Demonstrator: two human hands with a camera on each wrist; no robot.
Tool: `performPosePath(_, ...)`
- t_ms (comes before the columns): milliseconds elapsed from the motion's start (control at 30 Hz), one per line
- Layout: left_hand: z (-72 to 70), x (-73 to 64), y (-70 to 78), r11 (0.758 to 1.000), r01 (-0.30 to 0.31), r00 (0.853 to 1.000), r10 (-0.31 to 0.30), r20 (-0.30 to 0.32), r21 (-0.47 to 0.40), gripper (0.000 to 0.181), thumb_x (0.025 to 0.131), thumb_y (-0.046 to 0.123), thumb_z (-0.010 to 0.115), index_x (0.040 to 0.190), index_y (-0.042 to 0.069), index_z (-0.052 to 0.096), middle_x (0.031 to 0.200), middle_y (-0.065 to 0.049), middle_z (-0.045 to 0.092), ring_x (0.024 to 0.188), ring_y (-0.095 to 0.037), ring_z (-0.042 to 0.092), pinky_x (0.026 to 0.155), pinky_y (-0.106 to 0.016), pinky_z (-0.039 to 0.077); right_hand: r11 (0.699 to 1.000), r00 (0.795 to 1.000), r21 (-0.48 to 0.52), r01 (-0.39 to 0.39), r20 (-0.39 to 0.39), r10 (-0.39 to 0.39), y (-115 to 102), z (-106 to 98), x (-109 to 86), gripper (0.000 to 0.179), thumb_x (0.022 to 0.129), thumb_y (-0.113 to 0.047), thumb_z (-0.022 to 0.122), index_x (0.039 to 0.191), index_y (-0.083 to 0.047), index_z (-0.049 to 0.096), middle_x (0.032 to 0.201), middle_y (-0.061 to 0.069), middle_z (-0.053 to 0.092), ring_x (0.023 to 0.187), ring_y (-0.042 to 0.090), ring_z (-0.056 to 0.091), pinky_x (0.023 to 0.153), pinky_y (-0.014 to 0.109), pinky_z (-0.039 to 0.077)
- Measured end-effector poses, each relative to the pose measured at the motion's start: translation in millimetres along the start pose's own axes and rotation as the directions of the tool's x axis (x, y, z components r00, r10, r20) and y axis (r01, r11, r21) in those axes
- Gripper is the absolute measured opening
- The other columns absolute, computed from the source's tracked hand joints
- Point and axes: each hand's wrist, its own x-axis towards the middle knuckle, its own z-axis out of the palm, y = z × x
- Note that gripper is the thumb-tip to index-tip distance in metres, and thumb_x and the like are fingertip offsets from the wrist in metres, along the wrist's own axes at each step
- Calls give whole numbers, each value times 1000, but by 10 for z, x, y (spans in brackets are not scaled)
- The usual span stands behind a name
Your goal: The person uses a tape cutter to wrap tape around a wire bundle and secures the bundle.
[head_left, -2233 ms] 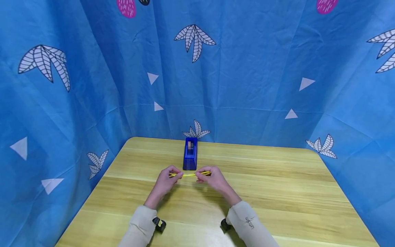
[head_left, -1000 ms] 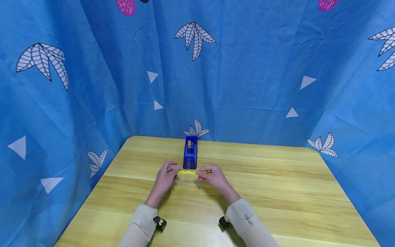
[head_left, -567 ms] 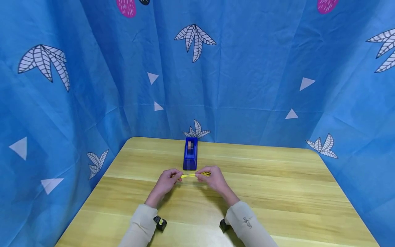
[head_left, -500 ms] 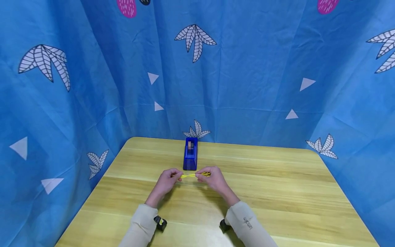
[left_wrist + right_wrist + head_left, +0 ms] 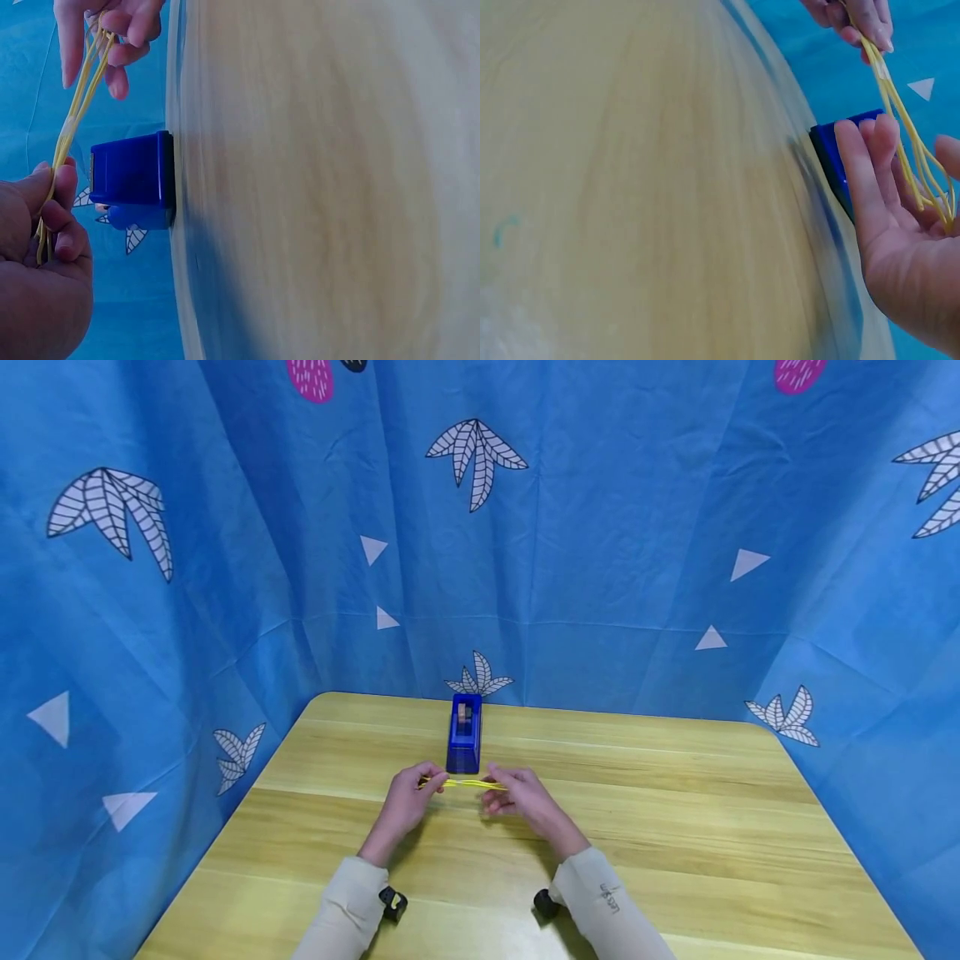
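A bundled yellow cord (image 5: pixel 468 783) stretches between the two hands above the table, with a whitish band, apparently tape (image 5: pixel 68 126), wrapped round its middle. My left hand (image 5: pixel 406 797) pinches one end of the bundle between thumb and fingers. At the other end my right hand (image 5: pixel 527 798) has its fingers extended and thumb apart. In the right wrist view, loose loops of the cord (image 5: pixel 922 169) lie within that right hand (image 5: pixel 907 247), ungripped. Just beyond the bundle stands a blue tape dispenser (image 5: pixel 464 753), touched by neither hand.
The wood-grain table (image 5: pixel 675 810) reaches out on both sides of the forearms. A blue patterned curtain (image 5: pixel 600 543) hangs behind and beside it. Each wrist carries a small black camera (image 5: pixel 393 903).
My right hand has gone from pinching the cord to spreading its thumb and fingers. My left hand lost sight of little: it keeps its pinch, after briefly shifting its fingers a second ago.
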Motion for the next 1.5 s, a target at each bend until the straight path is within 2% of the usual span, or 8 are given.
performPosePath(233,-5,-10,-9,1000,-2,1000,1,5,1,15,102,17,65,92,9,73,89,-6,73,84,-13,65,82,-35,54,1000,999,16,-4,42,3,-5,1,-3,41,106,-24,60,118,14,66,76,1,67,64,9,65,71,28,62)
performPosePath(467,-15,3,-23,1000,8,1000,-9,15,26,18,103,23,66,92,11,75,89,-1,74,88,-14,67,85,-38,56,997,999,63,34,-8,-33,-13,-5,-5,31,104,-12,63,120,15,66,77,1,65,66,9,62,84,35,63)
performPosePath(600,-26,17,-41,992,120,992,-118,41,-48,26,103,32,66,100,8,76,91,-6,72,77,-15,66,70,-29,55,998,998,26,62,-34,-61,-21,-3,0,30,102,-10,65,119,15,67,79,2,70,72,12,71,85,35,63)
performPosePath(733,-37,28,-69,944,259,965,-247,86,-203,32,104,32,64,108,2,74,92,-13,72,69,-15,63,59,-24,52,996,995,-2,85,-57,-85,-33,3,8,27,101,-7,66,118,14,68,85,7,75,76,12,73,83,32,63)
performPosePath(900,-19,46,-117,903,326,942,-286,174,-281,30,107,23,59,109,-4,71,86,-11,72,66,-12,58,57,-20,48,992,991,-47,114,-66,-117,-24,6,38,23,100,-3,66,118,12,70,95,18,76,77,11,72,81,31,63)
performPosePath(1033,7,68,-121,902,317,943,-269,193,-292,26,106,18,59,103,-5,69,78,-3,64,66,-11,53,55,-19,42,990,990,-64,122,-69,-126,-18,6,62,20,100,-2,66,115,10,73,100,24,75,77,11,72,79,29,63)
performPosePath(1200,18,85,-100,947,234,970,-212,119,-218,25,105,18,62,97,-4,68,80,-2,61,75,-15,53,66,-25,43,991,990,-53,125,-61,-128,-8,-1,71,22,100,-5,67,116,8,73,99,22,75,80,13,73,81,31,63)
performPosePath(1500,13,86,-44,987,111,993,-106,47,-114,22,104,19,64,95,0,70,85,-7,64,83,-22,60,68,-28,44,998,998,61,10,-61,-6,7,-42,26,50,107,-36,57,134,7,60,97,10,69,79,16,69,82,33,62)
